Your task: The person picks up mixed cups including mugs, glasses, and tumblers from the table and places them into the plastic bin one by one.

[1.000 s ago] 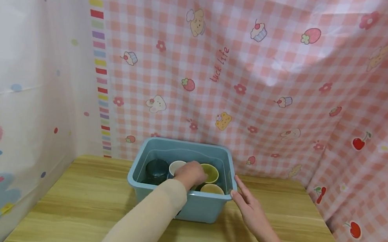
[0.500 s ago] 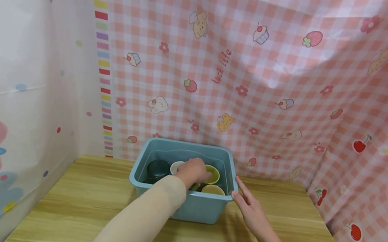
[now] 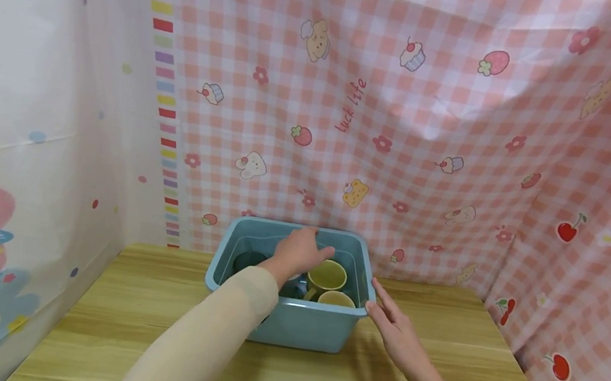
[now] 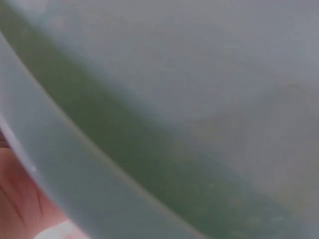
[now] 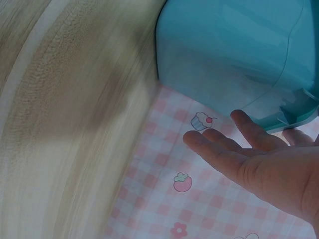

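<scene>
gripping a green cup (image 3: 326,275) in the blue bin (image 3: 302,327), left hand (image 3: 299,253) fingers half hidden; right hand (image 3: 397,330) fingers flat.

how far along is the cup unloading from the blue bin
Early on. Done: nothing shows on the table outside the blue bin. In hand: the left hand grips a green cup inside it; the right hand steadies the rim. Left: a second cup and dark ones.

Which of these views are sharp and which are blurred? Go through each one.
Head view: sharp and evenly lit, soft shadows under the blue bin and right hand. Left wrist view: too close, a featureless out-of-focus grey-green blur. Right wrist view: wooden table smeared by blur, right hand and bin corner clearer.
</scene>
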